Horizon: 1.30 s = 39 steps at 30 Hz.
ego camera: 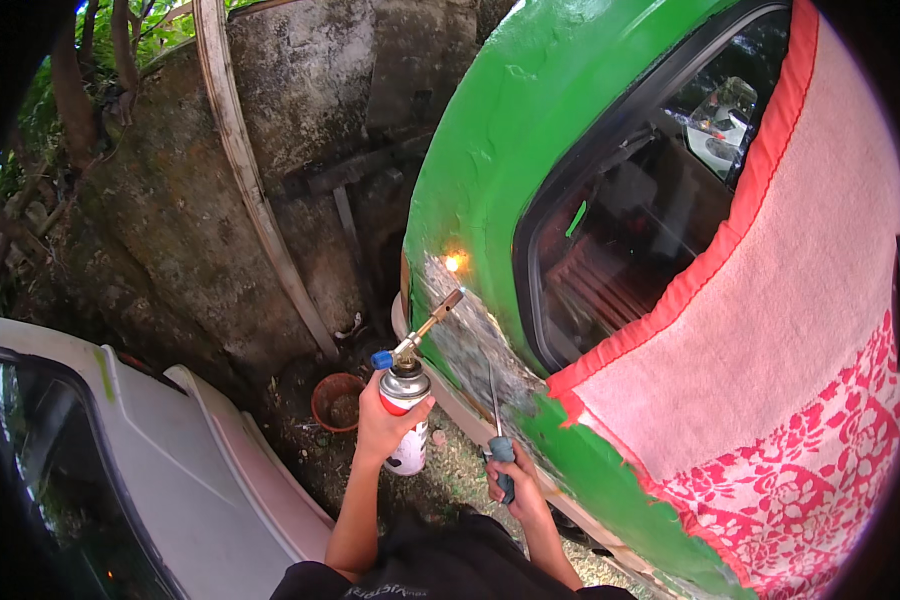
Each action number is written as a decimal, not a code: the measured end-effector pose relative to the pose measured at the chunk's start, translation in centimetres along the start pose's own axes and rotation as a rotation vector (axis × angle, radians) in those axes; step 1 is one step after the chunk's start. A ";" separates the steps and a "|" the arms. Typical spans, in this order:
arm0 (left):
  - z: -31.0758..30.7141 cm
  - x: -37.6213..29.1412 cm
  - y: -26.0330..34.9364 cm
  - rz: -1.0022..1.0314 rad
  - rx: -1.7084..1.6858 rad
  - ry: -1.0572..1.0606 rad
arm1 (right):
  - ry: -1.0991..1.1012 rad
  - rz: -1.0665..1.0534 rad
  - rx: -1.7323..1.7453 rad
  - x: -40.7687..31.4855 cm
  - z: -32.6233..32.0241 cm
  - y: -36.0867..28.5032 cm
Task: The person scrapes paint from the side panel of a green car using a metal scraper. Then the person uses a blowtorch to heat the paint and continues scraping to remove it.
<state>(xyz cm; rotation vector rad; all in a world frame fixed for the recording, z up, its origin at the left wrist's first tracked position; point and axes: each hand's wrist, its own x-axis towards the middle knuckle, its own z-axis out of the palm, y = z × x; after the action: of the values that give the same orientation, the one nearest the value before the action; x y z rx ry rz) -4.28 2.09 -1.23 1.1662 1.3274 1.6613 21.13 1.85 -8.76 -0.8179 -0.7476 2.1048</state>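
My left hand (384, 426) grips a gas canister (407, 451) topped by a brass blowtorch head with a blue knob (382, 360). The torch nozzle (448, 303) points up at the green car body (471, 172), where a small orange flame (453, 262) glows on the paint. In my right hand (520, 482) is a scraper or screwdriver-like tool (501, 450); its thin metal shaft lies before the stripped patch. That bare, greyish patch (466, 341) runs along the panel below the window. My right fingers hide part of the dark wrapped handle.
A pink floral towel (757, 315) drapes over the car beside its side window (637, 217). At left stands a white car (187, 450). An orange-brown bucket (337, 403) sits on the ground near a stained wall (172, 202) and a leaning wooden plank (251, 176).
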 end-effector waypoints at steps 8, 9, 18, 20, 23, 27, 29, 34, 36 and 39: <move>0.1 1.8 1.7 0.069 -0.012 0.035 | 0.009 0.003 -0.034 -0.3 0.3 -0.6; 0.0 2.0 2.1 0.073 -0.007 0.042 | 0.004 0.003 -0.031 -0.3 0.3 -0.6; -0.4 0.5 0.0 0.021 -0.011 0.049 | -0.004 0.029 -0.044 0.3 -0.3 -0.4; -0.4 1.3 0.2 0.039 -0.018 0.049 | -0.007 0.033 -0.047 0.3 -0.4 -0.4; -0.8 3.1 1.4 0.073 -0.016 0.055 | -0.014 0.032 -0.045 0.6 -0.1 -0.7; -1.0 4.2 2.5 0.103 -0.050 0.059 | -0.010 0.015 -0.038 0.5 0.2 -0.6; -1.3 3.9 1.8 0.112 -0.018 0.062 | -0.011 0.011 -0.041 0.6 0.3 -0.4; -0.7 2.3 0.3 0.032 -0.066 0.051 | 0.000 0.000 -0.050 0.6 -0.1 0.0; -0.6 2.2 -0.2 0.042 -0.064 0.055 | 0.000 0.004 -0.052 0.5 0.0 -0.3; -0.8 2.5 -0.4 0.050 -0.074 0.059 | 0.002 0.010 -0.053 0.3 0.1 -0.5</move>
<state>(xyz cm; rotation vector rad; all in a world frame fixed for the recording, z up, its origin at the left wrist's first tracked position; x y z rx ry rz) -5.88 4.23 -1.12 1.1238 1.2711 1.7777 21.06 2.32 -8.44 -0.8540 -0.8025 2.1004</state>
